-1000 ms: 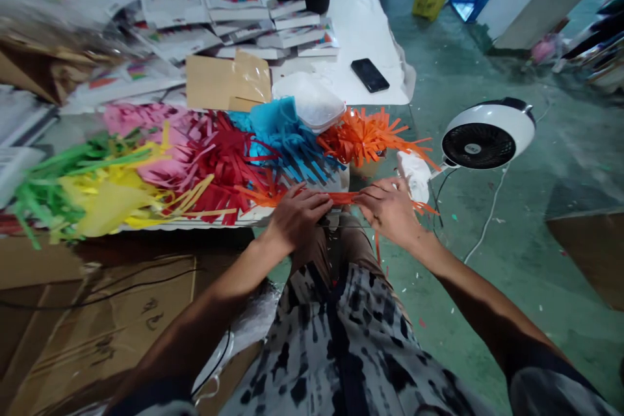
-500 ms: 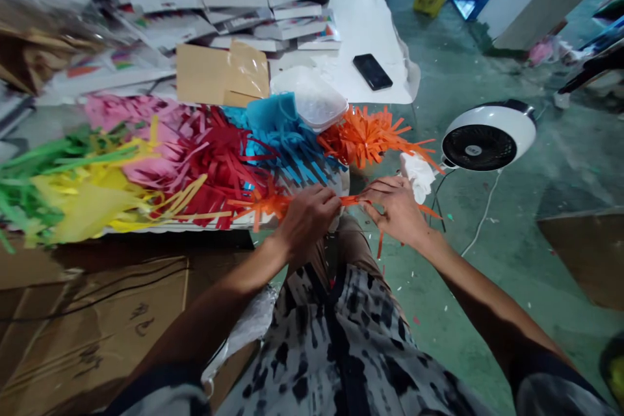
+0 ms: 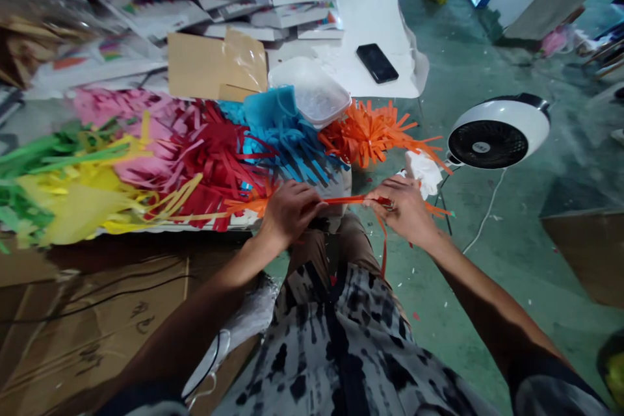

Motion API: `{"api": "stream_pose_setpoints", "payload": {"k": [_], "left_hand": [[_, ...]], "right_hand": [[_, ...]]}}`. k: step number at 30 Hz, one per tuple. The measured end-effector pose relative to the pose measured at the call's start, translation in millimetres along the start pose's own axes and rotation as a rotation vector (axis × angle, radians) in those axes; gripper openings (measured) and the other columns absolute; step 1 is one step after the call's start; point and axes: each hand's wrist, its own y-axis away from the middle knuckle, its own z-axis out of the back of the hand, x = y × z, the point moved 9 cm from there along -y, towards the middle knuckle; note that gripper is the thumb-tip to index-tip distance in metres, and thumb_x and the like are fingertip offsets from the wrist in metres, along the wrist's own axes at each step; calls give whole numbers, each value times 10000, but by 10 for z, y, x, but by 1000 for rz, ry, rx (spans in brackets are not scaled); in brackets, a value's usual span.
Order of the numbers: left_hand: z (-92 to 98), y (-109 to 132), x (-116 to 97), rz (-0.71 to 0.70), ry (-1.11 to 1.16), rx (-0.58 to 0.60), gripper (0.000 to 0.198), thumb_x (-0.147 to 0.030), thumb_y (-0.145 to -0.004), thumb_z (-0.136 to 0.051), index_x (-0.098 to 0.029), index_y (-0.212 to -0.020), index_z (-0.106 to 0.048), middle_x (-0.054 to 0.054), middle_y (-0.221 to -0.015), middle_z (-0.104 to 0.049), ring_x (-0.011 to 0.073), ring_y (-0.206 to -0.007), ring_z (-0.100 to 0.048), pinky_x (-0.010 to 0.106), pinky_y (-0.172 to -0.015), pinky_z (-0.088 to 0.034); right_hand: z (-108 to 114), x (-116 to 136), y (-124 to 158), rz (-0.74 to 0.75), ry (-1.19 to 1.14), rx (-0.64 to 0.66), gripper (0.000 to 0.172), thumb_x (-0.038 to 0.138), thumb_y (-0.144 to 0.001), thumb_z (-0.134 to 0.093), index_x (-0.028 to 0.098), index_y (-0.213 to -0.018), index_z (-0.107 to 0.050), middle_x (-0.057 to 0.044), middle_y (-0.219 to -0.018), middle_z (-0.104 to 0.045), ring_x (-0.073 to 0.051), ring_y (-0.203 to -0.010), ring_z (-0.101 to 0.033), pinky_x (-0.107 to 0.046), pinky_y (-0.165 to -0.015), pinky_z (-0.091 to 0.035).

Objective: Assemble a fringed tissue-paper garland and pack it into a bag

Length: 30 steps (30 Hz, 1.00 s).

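The left hand (image 3: pixel 291 211) and right hand (image 3: pixel 402 211) pinch a thin orange strip (image 3: pixel 351 200) pulled taut between them. Just beyond lie heaps of fringed paper: orange (image 3: pixel 363 133), blue (image 3: pixel 277 136) and red (image 3: pixel 219 143), beside a plastic tub (image 3: pixel 312 91). A white tissue (image 3: pixel 423 172) sits just past the right hand, near a small fan (image 3: pixel 497 133) on the green floor (image 3: pixel 526 260).

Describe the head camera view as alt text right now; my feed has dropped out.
The left hand and right hand hold a long orange paper strip stretched between them above the person's lap. Just beyond lie heaps of fringed paper in green, yellow, pink, red, blue and orange, with a round white fan to the right.
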Motion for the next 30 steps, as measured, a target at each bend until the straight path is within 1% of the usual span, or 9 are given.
{"api": "stream_pose_setpoints", "payload": {"k": [6, 11, 16, 19, 21, 23, 25, 27, 30], "left_hand": [[-27, -55, 43, 130, -8, -12, 173, -303, -979, -646, -204, -849, -703, 45, -926, -712, 224, -912, -613, 373, -828, -456], [-38, -68, 21, 126, 2, -19, 148, -273, -953, -666, -202, -823, -681, 44, -914, -692, 223, -910, -613, 372, -821, -456], [-26, -98, 17, 133, -48, 6, 152, -259, -940, -668, -196, -803, -654, 46, -879, -682, 221, -862, -602, 372, -787, -448], [-16, -119, -42, 124, -95, 2, 79, -252, -946, -665, -192, -897, -679, 59, -935, -709, 232, -885, -612, 389, -794, -456], [-25, -125, -163, 51, -132, -18, 94, -243, -968, -653, -207, -1031, -712, 71, -1047, -741, 252, -985, -629, 421, -854, -464], [-71, -105, -318, -70, -174, -21, 159, -233, -992, -634, -246, -1119, -729, 60, -1119, -761, 265, -1084, -628, 456, -934, -454], [-119, -48, -411, -170, -219, -5, 197, -211, -999, -620, -273, -1141, -742, 41, -1116, -778, 271, -1131, -622, 483, -989, -440], [-93, 35, -381, -207, -262, -14, 233, -168, -995, -601, -274, -1142, -748, 30, -1095, -791, 276, -1133, -623, 504, -1015, -433], [88, 159, -151, -141, -260, -41, 290, -119, -994, -543, -289, -1077, -764, 19, -1039, -795, 271, -1096, -632, 535, -1042, -422]], "right_hand": [[-54, 59, -126, -87, 174, 95, 118, 245, -945, -609, 225, -859, -688, -49, -878, -752, -276, -949, -609, -411, -841, -311], [-94, 119, -204, -80, 282, 117, 147, 274, -919, -598, 219, -795, -653, -66, -864, -758, -287, -926, -593, -432, -821, -304], [-101, 148, -202, -93, 394, 85, 192, 339, -914, -608, 221, -768, -647, -96, -827, -737, -310, -915, -564, -468, -828, -324], [-39, 241, -153, -56, 457, -26, 169, 355, -931, -615, 218, -868, -692, -113, -892, -733, -331, -987, -556, -518, -915, -333], [-39, 358, -93, 40, 449, -79, 156, 285, -983, -572, 235, -989, -720, -90, -990, -751, -313, -1058, -563, -541, -1009, -304], [-99, 459, -14, 156, 411, -66, 237, 200, -1036, -512, 276, -1074, -733, -41, -1056, -775, -273, -1113, -576, -533, -1072, -265], [-149, 475, 71, 212, 374, -37, 299, 169, -1060, -495, 327, -1126, -741, 4, -1105, -794, -250, -1147, -583, -521, -1081, -260], [-153, 408, 148, 203, 346, -30, 320, 176, -1061, -515, 368, -1182, -741, 25, -1179, -793, -254, -1174, -584, -517, -1067, -278], [-106, 283, 236, 175, 310, -47, 341, 178, -1043, -540, 379, -1231, -742, 21, -1234, -782, -276, -1192, -598, -526, -1039, -308]]}}
